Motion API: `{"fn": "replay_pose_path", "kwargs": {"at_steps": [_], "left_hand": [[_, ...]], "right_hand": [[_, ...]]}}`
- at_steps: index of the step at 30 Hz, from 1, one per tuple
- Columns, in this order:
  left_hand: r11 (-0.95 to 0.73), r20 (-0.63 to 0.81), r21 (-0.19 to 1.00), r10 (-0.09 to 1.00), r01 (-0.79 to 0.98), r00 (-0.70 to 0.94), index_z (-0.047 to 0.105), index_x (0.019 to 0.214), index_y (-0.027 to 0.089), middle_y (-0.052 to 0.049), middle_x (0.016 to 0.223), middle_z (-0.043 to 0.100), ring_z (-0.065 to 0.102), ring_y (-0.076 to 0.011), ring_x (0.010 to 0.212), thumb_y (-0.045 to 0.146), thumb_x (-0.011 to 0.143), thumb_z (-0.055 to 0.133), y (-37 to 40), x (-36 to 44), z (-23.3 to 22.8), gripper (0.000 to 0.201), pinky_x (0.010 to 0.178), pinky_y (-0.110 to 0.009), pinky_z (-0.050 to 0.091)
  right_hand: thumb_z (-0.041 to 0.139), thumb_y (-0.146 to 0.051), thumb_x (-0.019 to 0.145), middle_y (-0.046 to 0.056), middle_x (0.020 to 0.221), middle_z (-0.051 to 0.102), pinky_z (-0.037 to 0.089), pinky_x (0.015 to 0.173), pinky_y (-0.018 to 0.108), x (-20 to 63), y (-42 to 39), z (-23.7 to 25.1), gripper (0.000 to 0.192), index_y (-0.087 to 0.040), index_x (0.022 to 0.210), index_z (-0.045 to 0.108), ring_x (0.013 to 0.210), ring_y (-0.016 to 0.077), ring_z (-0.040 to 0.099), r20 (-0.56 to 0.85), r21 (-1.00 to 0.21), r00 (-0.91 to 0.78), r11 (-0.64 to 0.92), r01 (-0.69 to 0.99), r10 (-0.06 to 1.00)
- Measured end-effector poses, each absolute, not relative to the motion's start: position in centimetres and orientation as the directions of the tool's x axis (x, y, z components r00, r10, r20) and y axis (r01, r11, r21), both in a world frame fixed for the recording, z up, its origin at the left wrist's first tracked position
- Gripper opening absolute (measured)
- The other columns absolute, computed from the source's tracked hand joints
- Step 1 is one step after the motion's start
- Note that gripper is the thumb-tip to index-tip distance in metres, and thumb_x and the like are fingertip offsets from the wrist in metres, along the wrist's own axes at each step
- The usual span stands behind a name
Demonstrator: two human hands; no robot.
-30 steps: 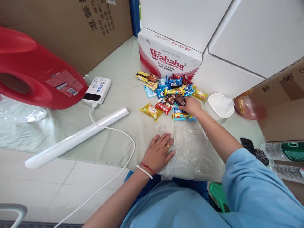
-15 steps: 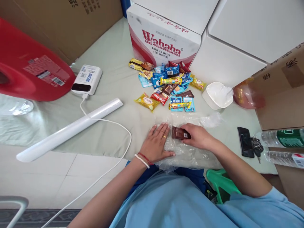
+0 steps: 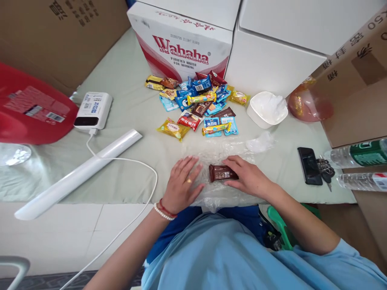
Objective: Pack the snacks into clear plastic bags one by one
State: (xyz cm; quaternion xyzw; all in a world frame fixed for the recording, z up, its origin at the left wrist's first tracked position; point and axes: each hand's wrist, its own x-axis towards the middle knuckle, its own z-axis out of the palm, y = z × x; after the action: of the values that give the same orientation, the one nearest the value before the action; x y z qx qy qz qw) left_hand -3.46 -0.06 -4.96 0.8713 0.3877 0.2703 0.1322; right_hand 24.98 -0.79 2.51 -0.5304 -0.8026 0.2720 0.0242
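Note:
A brown wrapped snack bar [image 3: 220,173] lies flat on a clear plastic bag [image 3: 211,197] near the table's front edge. My right hand [image 3: 246,175] grips its right end between thumb and fingers. To the left, my left hand [image 3: 183,183] is open, palm down and fingers spread, at the bag's left side; I cannot tell whether it touches the film. Beyond the hands is a pile of small wrapped snacks [image 3: 201,98] in blue, yellow, red and brown. A yellow packet [image 3: 173,129] and a yellow stick snack [image 3: 216,129] lie at its near side.
A white tub [image 3: 263,117] holding plastic film stands right of the pile. Behind rises a Wahaha carton [image 3: 181,48]. On the left are a white cabled device [image 3: 93,110], a long white strip [image 3: 81,173] and a red jug [image 3: 30,104]. A phone [image 3: 310,165], keys and bottles lie right.
My left hand has lifted and shifted left, away from the snack bar. The bar now lies flatter, with its printed face showing, and my right hand still holds it. The camera view has shifted.

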Motion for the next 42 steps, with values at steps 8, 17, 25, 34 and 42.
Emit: {"fn": "replay_pose_path", "kwargs": {"at_steps": [8, 17, 25, 34, 42], "left_hand": [[-0.769, 0.191, 0.499, 0.548, 0.400, 0.814, 0.043, 0.150, 0.023, -0.016, 0.154, 0.054, 0.051, -0.0287, 0.144, 0.017, 0.085, 0.054, -3.7, -6.6, -3.6, 0.066, 0.123, -0.057, 0.035], [-0.636, 0.242, 0.369, 0.770, 0.678, 0.590, 0.043, 0.148, 0.023, -0.022, 0.153, 0.053, 0.059, -0.0352, 0.130, 0.063, 0.086, 0.069, -1.9, -4.6, -5.2, 0.078, 0.104, -0.052, 0.045], [-0.335, 0.110, 0.637, 0.931, 0.694, 0.349, 0.061, 0.096, 0.022, -0.012, 0.124, 0.070, 0.067, -0.0295, 0.117, 0.056, 0.091, 0.063, -0.9, -3.2, -4.9, 0.034, 0.099, -0.049, 0.047], [-0.119, 0.280, 0.690, 0.954, 0.714, -0.111, 0.057, 0.103, 0.021, -0.011, 0.112, 0.063, 0.061, -0.0286, 0.111, 0.043, 0.090, 0.068, -0.9, -2.3, -6.0, 0.028, 0.098, -0.048, 0.051], [-0.473, 0.676, 0.300, 0.718, 0.829, 0.165, 0.071, 0.114, 0.031, -0.008, 0.106, 0.062, 0.054, -0.0255, 0.104, 0.015, 0.087, 0.067, -1.7, -0.7, -3.8, 0.031, 0.094, -0.045, 0.038]], "right_hand": [[0.069, -0.043, 0.093, 0.015, 0.144, 0.058, 0.045, 0.112, 0.059, 29.9, -8.2, 1.8, 0.065, -0.031, 0.153, 0.048, 0.136, 0.0349, 0.050, -0.123, -0.551, -0.464, 0.329, 0.767, 0.877], [0.049, -0.034, 0.101, 0.010, 0.106, 0.068, 0.055, 0.086, 0.040, 30.4, -3.3, 1.8, 0.026, -0.029, 0.104, 0.075, 0.098, 0.0241, 0.064, -0.043, -0.667, -0.345, 0.230, 0.709, 0.938], [0.062, -0.039, 0.090, 0.004, 0.091, 0.071, 0.051, 0.074, 0.030, 31.2, 1.3, 0.0, 0.021, -0.020, 0.093, 0.072, 0.079, 0.0178, 0.065, -0.177, -0.789, -0.273, 0.030, 0.614, 0.946], [0.062, -0.027, 0.091, 0.009, 0.106, 0.074, 0.050, 0.079, 0.032, 30.5, 2.6, 0.1, 0.031, -0.020, 0.120, 0.069, 0.093, 0.0247, 0.068, -0.347, -0.352, -0.083, -0.048, 0.935, 0.934], [0.064, -0.033, 0.095, 0.018, 0.138, 0.061, 0.042, 0.106, 0.044, 26.9, 7.4, 3.0, 0.062, -0.012, 0.151, 0.050, 0.127, 0.0340, 0.049, -0.058, -0.256, -0.320, 0.295, 0.920, 0.946]]}}
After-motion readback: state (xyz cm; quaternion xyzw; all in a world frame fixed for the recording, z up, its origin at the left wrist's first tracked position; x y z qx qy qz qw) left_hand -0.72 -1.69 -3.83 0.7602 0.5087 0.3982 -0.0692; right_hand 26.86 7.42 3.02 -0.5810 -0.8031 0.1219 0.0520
